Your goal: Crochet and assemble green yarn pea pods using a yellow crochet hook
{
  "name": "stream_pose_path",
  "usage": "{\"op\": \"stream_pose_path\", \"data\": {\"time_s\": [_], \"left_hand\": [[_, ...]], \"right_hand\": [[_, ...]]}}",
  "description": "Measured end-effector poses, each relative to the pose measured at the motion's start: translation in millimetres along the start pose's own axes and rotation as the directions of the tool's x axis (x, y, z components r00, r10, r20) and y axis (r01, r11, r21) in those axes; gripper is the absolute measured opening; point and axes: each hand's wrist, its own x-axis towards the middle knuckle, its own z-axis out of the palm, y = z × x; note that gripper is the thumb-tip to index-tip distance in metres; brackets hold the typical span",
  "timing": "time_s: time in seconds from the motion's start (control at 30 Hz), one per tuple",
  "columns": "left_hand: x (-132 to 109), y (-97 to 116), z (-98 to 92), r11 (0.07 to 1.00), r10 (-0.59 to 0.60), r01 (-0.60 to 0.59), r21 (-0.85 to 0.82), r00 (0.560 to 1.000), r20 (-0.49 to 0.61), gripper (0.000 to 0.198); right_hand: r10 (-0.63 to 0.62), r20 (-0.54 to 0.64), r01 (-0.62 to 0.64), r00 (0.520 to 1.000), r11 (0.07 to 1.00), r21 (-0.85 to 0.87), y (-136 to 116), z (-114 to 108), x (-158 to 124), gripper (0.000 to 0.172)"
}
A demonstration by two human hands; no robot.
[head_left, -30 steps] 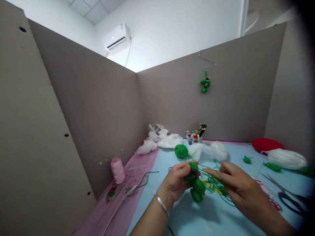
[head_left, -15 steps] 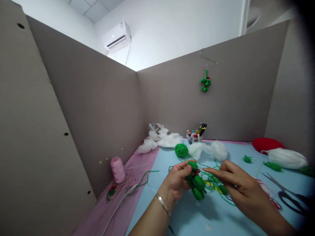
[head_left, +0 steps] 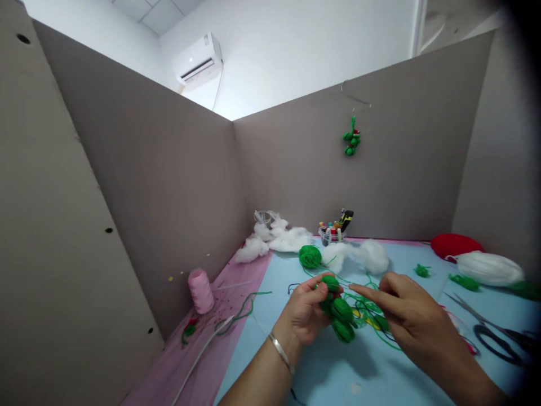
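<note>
My left hand (head_left: pixel 307 307) is closed around a cluster of green yarn balls (head_left: pixel 341 310), thumb and fingers gripping its upper ball. A bit of red shows between the balls. My right hand (head_left: pixel 408 310) is to the right, its index finger stretched toward the cluster and the other fingers curled. A thin needle (head_left: pixel 344 285) runs from the top ball to that fingertip; the right thumb is mostly hidden. Tangled green yarn (head_left: pixel 366 307) lies on the blue table surface behind and between the hands.
A green yarn ball (head_left: pixel 310 256), white stuffing (head_left: pixel 291 239) and a cup of pens (head_left: pixel 333 234) stand at the back. Scissors (head_left: pixel 486 321), a white yarn skein (head_left: pixel 490 268) and a red one (head_left: pixel 455 245) lie right. A pink thread cone (head_left: pixel 200 291) and a white cable (head_left: pixel 203 358) are left.
My right index fingertip has shifted very slightly away from the top ball. The left hand keeps its grip on the cluster. The whole view has shifted a little.
</note>
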Motion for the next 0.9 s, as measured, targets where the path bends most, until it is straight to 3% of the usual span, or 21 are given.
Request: {"op": "stream_pose_path", "data": {"time_s": [0.13, 0.27, 0.37, 0.5, 0.6, 0.9], "left_hand": [[-2, 6, -0.7, 0.990, -0.067, 0.080, -0.118, 0.991, 0.112, 0.032], [-2, 9, 0.7, 0.975, -0.127, 0.146, -0.166, 0.985, 0.118, 0.027], [-1, 9, -0.1, 0.982, -0.113, 0.124, -0.141, 0.990, 0.088, 0.028], [0, 6, -4.0, 0.993, -0.080, 0.085, -0.083, 0.995, 0.062, 0.025], [1, 5, -5.7, 0.996, -0.056, 0.060, -0.059, 0.996, 0.077, 0.035], [-4, 7, -2.9, 0.999, -0.033, 0.034, -0.027, 0.998, 0.048, 0.042]], "right_hand": [[0.159, 0.018, -0.160, 0.987, 0.972, 0.172, -5, 0, 1, 0.030], [0.273, 0.037, -0.271, 0.961, 0.914, 0.302, -14, 1, 2, 0.023], [0.263, 0.021, -0.257, 0.965, 0.919, 0.300, -16, 2, 2, 0.023], [0.199, -0.012, -0.194, 0.980, 0.965, 0.174, -15, 3, 1, 0.026], [0.155, -0.026, -0.151, 0.988, 0.982, 0.113, -15, 3, 1, 0.029], [0.173, -0.034, -0.170, 0.984, 0.982, 0.078, -14, 5, -1, 0.029]]}}
